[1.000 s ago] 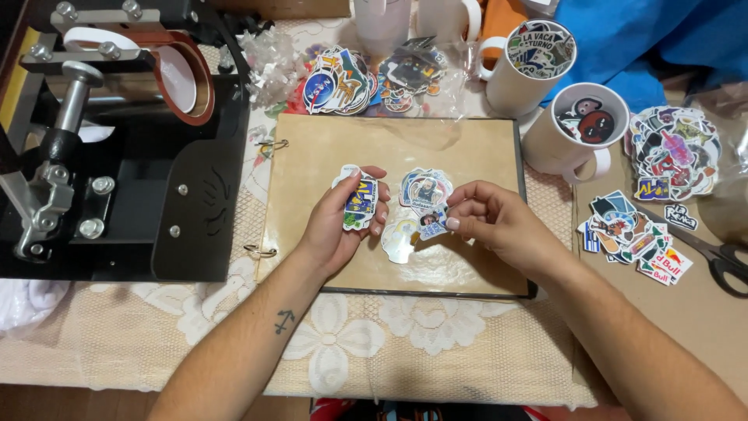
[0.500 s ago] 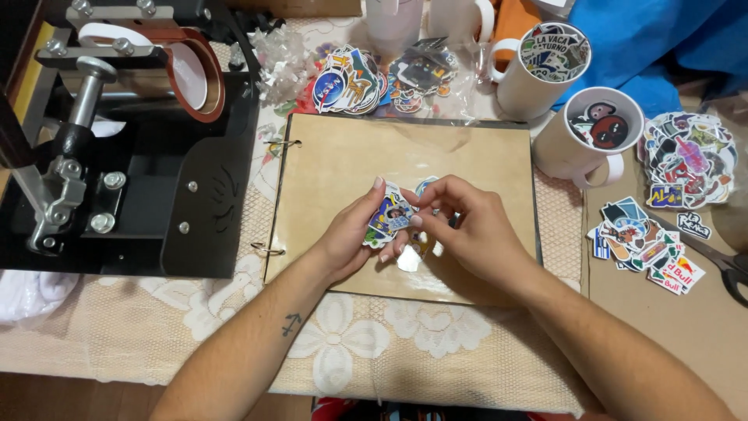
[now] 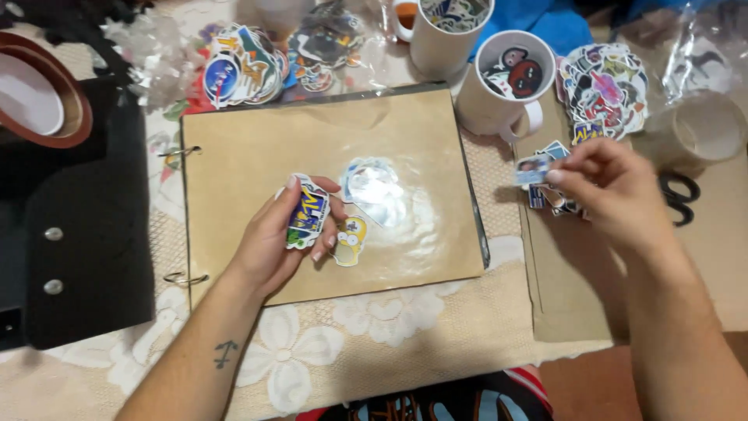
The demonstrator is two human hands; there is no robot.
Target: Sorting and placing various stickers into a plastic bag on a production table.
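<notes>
Stickers are featherlight, floppy and crease-prone (best pinched by their edges): the left hand [image 3: 284, 234] curls around a colourful sticker [image 3: 306, 222] over the brown album page [image 3: 234, 156], while the right hand [image 3: 604, 187] pinches a small sticker [image 3: 533, 168] above a pile.

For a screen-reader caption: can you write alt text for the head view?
A left hand holds a colourful sticker over a tan ring-bound board, while the right hand pinches a small blue sticker above a loose sticker pile beside white mugs.

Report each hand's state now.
Left hand: closed on a colourful die-cut sticker.
Right hand: pinching a small rectangular sticker.
</notes>
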